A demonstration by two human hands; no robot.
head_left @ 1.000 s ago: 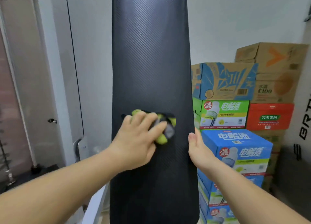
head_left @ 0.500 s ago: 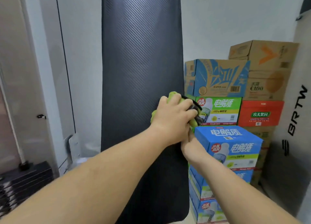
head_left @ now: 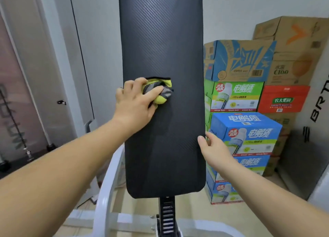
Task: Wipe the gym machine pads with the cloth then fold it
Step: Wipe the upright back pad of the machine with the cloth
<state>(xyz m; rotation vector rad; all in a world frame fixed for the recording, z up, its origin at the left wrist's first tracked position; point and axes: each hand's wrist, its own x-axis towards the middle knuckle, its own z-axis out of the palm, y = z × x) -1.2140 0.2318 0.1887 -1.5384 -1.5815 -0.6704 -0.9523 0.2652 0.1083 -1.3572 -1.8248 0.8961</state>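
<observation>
Room: pale plain wall [head_left: 249,8] behind, beige floor below; grey panels and a frosted door to the left.
Head view, pad: tall black pad [head_left: 163,58] standing upright, long rectangle with rounded lower corners, vinyl-like skin with a fine diagonal weave pattern.
Mount: ribbed black post [head_left: 167,217] under the pad's bottom edge; curved white tube frame [head_left: 105,192] at lower left.
Cloth: bunched cloth [head_left: 160,92] — yellow-green with grey and dark stripes, soft and crumpled — pressed against the pad's face, left of centre at mid height.
Left hand: left hand [head_left: 135,103] lies over the cloth, fingers curled around the wad, palm toward the pad, holding the cloth against the surface.
Right hand: right hand [head_left: 213,147] at the pad's right edge, lower than the cloth; thumb on the front face, fingers hidden behind — clasping the edge.
Boxes: stacked cardboard boxes [head_left: 249,97] right of the pad, printed blue, green, red and plain brown, square-cornered.
</observation>
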